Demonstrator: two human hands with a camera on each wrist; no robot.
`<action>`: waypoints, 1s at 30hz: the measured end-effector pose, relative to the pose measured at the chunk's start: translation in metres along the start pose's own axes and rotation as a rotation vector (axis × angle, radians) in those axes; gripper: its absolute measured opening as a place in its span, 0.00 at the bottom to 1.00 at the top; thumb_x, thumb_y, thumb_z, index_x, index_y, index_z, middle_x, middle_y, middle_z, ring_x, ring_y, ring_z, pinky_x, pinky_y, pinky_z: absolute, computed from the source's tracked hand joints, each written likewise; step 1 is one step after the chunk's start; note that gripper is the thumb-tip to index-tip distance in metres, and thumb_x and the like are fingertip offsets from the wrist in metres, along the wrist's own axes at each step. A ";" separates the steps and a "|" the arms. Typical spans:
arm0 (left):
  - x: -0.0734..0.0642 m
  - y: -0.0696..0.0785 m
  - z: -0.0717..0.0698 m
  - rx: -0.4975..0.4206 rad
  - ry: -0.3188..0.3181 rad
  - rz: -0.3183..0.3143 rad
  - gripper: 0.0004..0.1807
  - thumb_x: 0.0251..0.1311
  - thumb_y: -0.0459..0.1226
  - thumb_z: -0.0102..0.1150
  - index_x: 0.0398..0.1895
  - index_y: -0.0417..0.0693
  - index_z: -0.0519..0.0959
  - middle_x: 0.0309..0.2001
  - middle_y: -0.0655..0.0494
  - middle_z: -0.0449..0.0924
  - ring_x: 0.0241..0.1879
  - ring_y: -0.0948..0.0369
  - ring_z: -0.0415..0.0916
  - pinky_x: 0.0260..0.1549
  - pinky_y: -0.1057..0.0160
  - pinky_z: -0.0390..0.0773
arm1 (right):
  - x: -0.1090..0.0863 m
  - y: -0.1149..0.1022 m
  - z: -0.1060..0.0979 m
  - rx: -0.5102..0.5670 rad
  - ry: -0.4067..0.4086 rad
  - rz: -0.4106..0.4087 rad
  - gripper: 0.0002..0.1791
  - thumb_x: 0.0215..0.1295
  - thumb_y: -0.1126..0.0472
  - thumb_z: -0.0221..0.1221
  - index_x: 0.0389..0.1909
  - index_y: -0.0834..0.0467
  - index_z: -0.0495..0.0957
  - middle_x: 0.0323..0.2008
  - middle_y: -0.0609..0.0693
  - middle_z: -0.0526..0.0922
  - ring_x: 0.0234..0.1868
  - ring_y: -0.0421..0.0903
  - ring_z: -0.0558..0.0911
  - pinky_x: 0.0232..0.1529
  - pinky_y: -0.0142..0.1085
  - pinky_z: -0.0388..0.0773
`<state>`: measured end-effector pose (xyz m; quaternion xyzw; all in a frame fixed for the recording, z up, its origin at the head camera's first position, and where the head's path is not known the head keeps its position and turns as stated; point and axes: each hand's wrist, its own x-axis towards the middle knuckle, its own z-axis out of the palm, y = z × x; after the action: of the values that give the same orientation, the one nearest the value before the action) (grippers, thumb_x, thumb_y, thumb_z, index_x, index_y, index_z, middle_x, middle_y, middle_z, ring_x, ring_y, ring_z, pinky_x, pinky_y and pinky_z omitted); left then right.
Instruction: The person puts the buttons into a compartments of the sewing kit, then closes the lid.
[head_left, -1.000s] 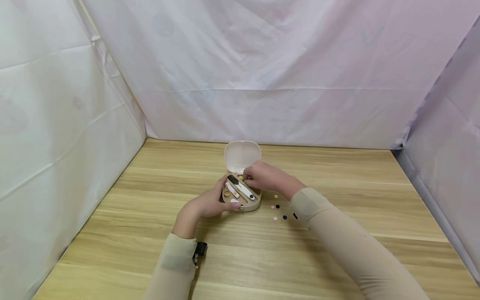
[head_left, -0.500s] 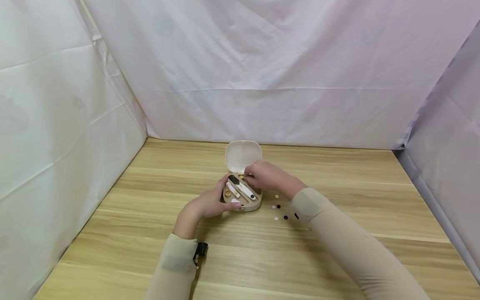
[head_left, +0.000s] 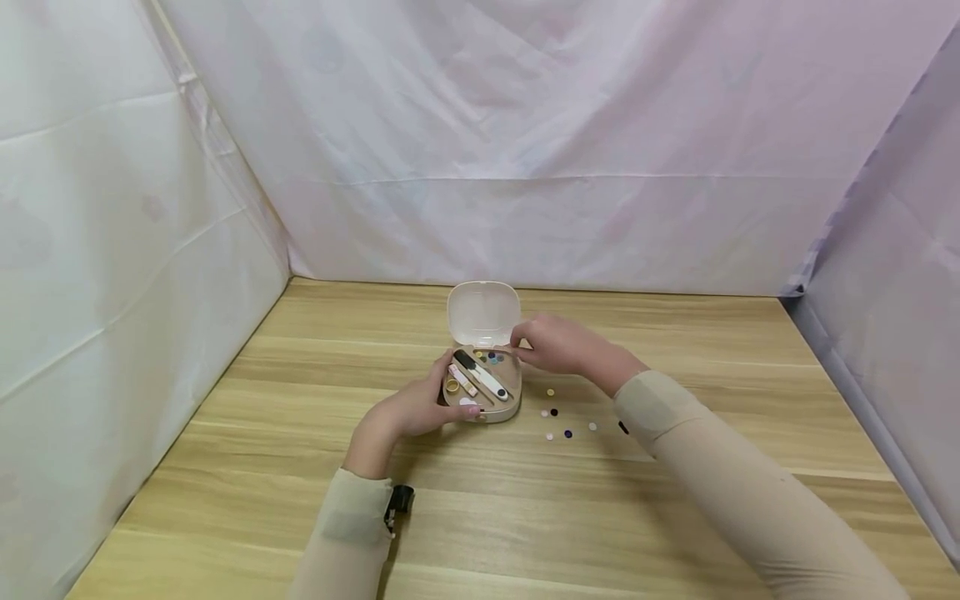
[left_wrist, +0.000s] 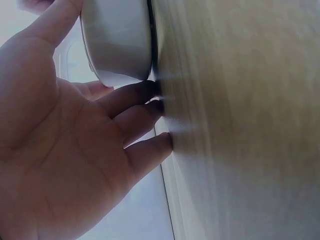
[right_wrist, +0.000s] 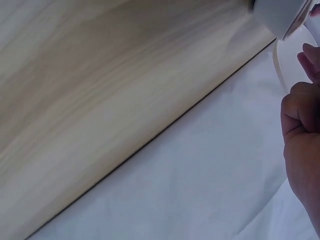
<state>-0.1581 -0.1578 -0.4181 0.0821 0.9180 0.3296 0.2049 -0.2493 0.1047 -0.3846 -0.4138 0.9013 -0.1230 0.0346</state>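
A sewing kit box (head_left: 501, 414) stands on the table with its clear lid (head_left: 483, 312) raised at the back. My left hand (head_left: 414, 407) grips its left side, thumb at the front edge and fingers around the far side; the box's wall (left_wrist: 117, 40) shows between them in the left wrist view. Inside lie white thread snips (head_left: 489, 382) with a black end, a pink-and-white strip (head_left: 463, 380), a gold ring (head_left: 452, 386) and several small buttons (head_left: 492, 357) in the back compartment. My right hand (head_left: 558, 343) hovers at the back right corner, fingers loosely bent, nothing visible in them.
Several loose buttons lie on the wooden table (head_left: 675, 400) right of the box, among them a yellow button (head_left: 551, 392), a black button (head_left: 554, 412), a navy button (head_left: 568, 434) and a white button (head_left: 592, 426). Pale cloth (head_left: 525, 150) hangs behind and at both sides.
My right hand has drawn back to the right from the back compartment, uncovering the buttons in it. A white button on the table now shows beside the sleeve. The left hand stays on the box.
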 end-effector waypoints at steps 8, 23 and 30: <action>0.001 0.001 0.001 -0.004 0.005 -0.001 0.65 0.65 0.62 0.69 0.89 0.54 0.36 0.81 0.32 0.60 0.79 0.38 0.64 0.77 0.38 0.66 | -0.032 0.008 -0.009 -0.015 -0.042 0.009 0.11 0.74 0.60 0.64 0.47 0.62 0.89 0.42 0.55 0.93 0.38 0.45 0.89 0.46 0.45 0.88; 0.000 0.001 0.001 0.006 0.006 0.002 0.65 0.64 0.63 0.69 0.89 0.55 0.36 0.80 0.31 0.62 0.77 0.38 0.67 0.75 0.38 0.68 | -0.098 0.018 0.003 0.015 -0.029 -0.032 0.12 0.70 0.63 0.69 0.51 0.63 0.90 0.45 0.57 0.94 0.39 0.42 0.92 0.42 0.40 0.89; 0.001 0.001 0.001 0.008 0.006 0.004 0.65 0.65 0.62 0.69 0.89 0.54 0.36 0.80 0.30 0.62 0.78 0.38 0.66 0.76 0.38 0.68 | -0.122 0.023 0.019 0.085 -0.041 0.003 0.11 0.69 0.61 0.70 0.48 0.61 0.90 0.42 0.52 0.94 0.33 0.32 0.86 0.36 0.32 0.86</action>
<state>-0.1581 -0.1559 -0.4185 0.0839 0.9198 0.3264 0.2009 -0.1829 0.2075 -0.4135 -0.4130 0.8950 -0.1527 0.0706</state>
